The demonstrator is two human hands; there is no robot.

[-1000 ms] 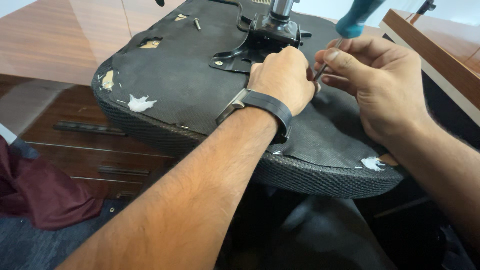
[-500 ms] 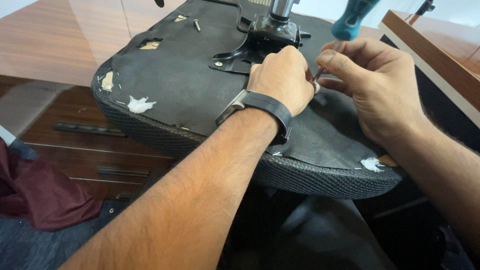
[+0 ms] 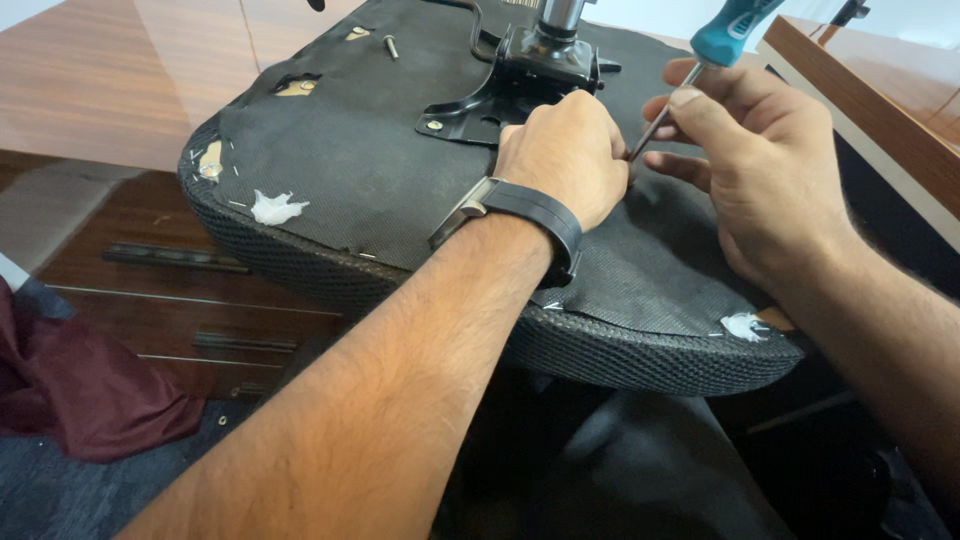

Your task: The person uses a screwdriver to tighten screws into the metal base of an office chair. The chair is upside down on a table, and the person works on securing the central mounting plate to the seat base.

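Your right hand (image 3: 770,170) has raised the teal-handled screwdriver (image 3: 700,60) slightly (fingers gripping its shaft); your left hand (image 3: 565,155) stays fisted on the upturned black fabric chair seat (image 3: 340,170), steadying the work.

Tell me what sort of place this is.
Probably an office: a glossy wooden desk with drawers, grey carpet, and an upturned office chair seat that the right hand works on with a screwdriver.

The left hand (image 3: 565,150) rests on the upturned chair seat (image 3: 340,190), just before the metal bracket (image 3: 520,80). The right hand (image 3: 750,170) sits just right of it, holding a screwdriver (image 3: 700,55) whose shaft slants down between both hands. A cloth (image 3: 70,400) lies far below-left, beside the drawers (image 3: 180,300).
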